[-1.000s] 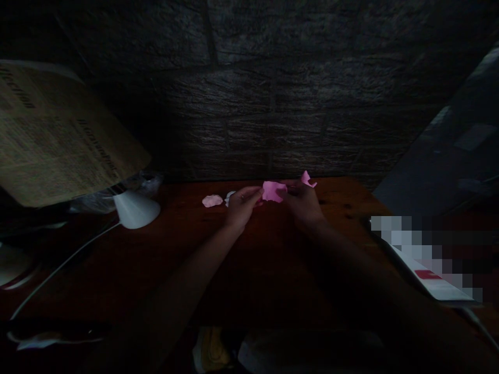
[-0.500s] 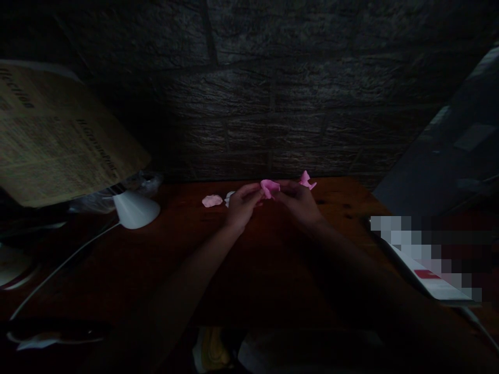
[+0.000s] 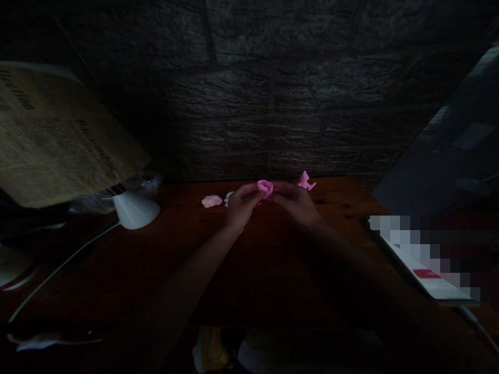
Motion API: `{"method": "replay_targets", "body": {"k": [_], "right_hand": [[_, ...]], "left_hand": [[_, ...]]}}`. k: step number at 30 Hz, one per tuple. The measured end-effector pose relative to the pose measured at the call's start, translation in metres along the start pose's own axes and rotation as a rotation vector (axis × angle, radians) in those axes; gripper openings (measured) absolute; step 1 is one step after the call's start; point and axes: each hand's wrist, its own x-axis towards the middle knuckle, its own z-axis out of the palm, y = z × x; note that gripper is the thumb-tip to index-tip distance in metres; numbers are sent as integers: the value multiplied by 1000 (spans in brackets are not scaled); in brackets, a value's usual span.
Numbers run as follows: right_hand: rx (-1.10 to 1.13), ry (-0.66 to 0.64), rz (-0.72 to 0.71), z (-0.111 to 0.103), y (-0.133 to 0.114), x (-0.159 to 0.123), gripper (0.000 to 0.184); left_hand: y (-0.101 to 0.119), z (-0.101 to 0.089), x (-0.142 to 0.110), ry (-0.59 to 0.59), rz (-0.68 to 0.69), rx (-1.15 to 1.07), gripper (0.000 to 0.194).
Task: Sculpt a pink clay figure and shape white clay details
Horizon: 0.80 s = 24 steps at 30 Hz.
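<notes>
Nearest, at the lower edge: one yellow item with a pale border [image 3: 213, 350], beside it one pale, dim item [image 3: 268, 353], both too dark to identify. Lower left: one pale scrap [image 3: 37, 344], material unclear. Next, one wooden surface [image 3: 249, 270], reddish brown, dark in its near part, bearing the following. Right side: one flat device [image 3: 440, 283], white-faced with a red patch, partly masked by blurred squares. Left side: one white cord [image 3: 64, 267], running up to the base of a lamp. Centre, toward the far edge: left hand [image 3: 245, 203], fingers bent, gripping the left side of a curled pink piece [image 3: 265, 188]; right hand [image 3: 296, 202], fingers bent, closed on the right side of the same piece, which is rolled into a small cup-like ring between the two. Just left of the left hand: one white piece [image 3: 228, 198], partly hidden by it, and beyond that one flat pale pink piece [image 3: 211, 201]. Behind the right hand: one jagged pink piece [image 3: 306, 182]. Left: the lamp, white conical base [image 3: 136, 210], shade [image 3: 58, 135] printed with lettering; clear plastic [image 3: 150, 183] behind. Farthest: one dark brick-patterned wall [image 3: 249, 93].
</notes>
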Motion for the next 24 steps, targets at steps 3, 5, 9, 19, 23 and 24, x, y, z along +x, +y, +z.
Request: {"method": "replay_targets", "body": {"k": [3, 5, 9, 19, 23, 24], "right_hand": [[-54, 1, -14, -1, 1, 0, 37], [-78, 8, -43, -1, 2, 0, 33], [-89, 17, -72, -2, 6, 0, 30], [-175, 27, -112, -5, 10, 0, 25], [-204, 43, -142, -5, 9, 0, 19], [-212, 52, -145, -5, 9, 0, 19]], "left_hand": [[0, 0, 0, -5, -1, -6, 31], [0, 0, 0, -13, 3, -6, 32], [-1, 0, 0, -14, 17, -4, 30], [-2, 0, 1, -22, 46, 23, 21], [-1, 0, 1, -28, 119, 80, 22], [-1, 0, 1, -24, 142, 99, 22]]}}
